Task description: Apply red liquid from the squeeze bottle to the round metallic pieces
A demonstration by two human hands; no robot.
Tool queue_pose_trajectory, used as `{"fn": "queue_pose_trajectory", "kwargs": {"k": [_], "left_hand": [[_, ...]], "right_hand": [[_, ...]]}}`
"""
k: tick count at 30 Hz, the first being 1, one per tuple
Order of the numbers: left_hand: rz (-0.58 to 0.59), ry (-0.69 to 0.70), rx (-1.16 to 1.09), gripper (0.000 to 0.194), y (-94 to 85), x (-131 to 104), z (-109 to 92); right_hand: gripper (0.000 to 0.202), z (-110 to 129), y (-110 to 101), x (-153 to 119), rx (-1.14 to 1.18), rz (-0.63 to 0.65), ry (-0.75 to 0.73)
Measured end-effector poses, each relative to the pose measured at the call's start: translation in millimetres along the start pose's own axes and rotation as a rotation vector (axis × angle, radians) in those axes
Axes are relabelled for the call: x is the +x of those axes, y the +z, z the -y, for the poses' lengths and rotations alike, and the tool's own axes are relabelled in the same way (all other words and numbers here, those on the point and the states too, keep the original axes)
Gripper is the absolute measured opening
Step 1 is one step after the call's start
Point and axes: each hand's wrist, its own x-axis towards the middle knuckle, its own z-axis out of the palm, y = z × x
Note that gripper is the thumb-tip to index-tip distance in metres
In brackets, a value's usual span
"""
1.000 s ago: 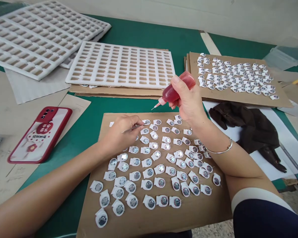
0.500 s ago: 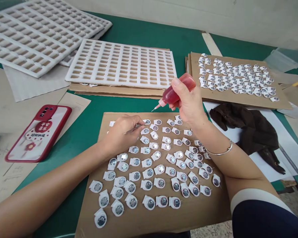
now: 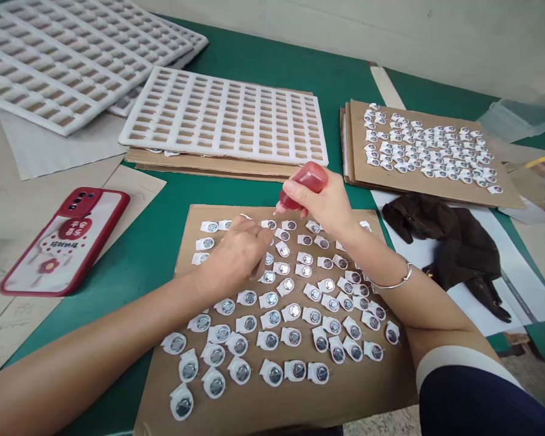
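My right hand is wrapped round a small red squeeze bottle, its tip pointing down and left, close over a white-tabbed round metal piece near the board's back edge. My left hand is closed just left of the bottle tip, above the back left of the cardboard; what its fingers hold is hidden. Several rows of white-tabbed metal discs, such as one at the front, lie on this cardboard.
White slotted trays stand at the back and back left. A phone in a red case lies left. At right are another cardboard with many discs, dark cloth and a clear box.
My right hand has lowered the bottle down and left towards the board. My left hand has shifted a little right, and the thin metal tool seen in its fingers before is now hidden.
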Motion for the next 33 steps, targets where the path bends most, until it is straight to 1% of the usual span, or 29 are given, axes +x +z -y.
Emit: {"fn": "queue_pose_trajectory", "kwargs": {"k": [2,6,11,14,19,23,28,33], "left_hand": [[0.003,0.045,0.102,0.015,0.6,-2,-4],[-0.044,0.116,0.241,0.019,4.8,-4,-7],[-0.069,0.155,0.352,0.024,13.4,-7,-8],[-0.091,0.162,0.391,0.023,17.4,-8,-9],[-0.112,0.168,0.433,0.019,21.4,-9,-11],[-0.141,0.18,0.438,0.018,23.9,-10,-10],[-0.128,0.173,0.455,0.021,24.6,-10,-11],[-0.12,0.167,0.456,0.018,23.4,-10,-12]], "right_hand": [[0.034,-3,3,-2,-0.08,-0.008,-0.019],[0.032,-9,8,-3,-0.172,-0.021,-0.076],[0.033,-12,9,-2,-0.283,-0.08,-0.108],[0.035,-13,9,-2,-0.316,-0.089,-0.109],[0.035,-16,10,-2,-0.303,-0.054,-0.099],[0.033,-17,11,-2,-0.326,-0.071,-0.11],[0.033,-18,11,-3,-0.343,-0.059,-0.102],[0.033,-17,11,-3,-0.352,-0.044,-0.112]]}}
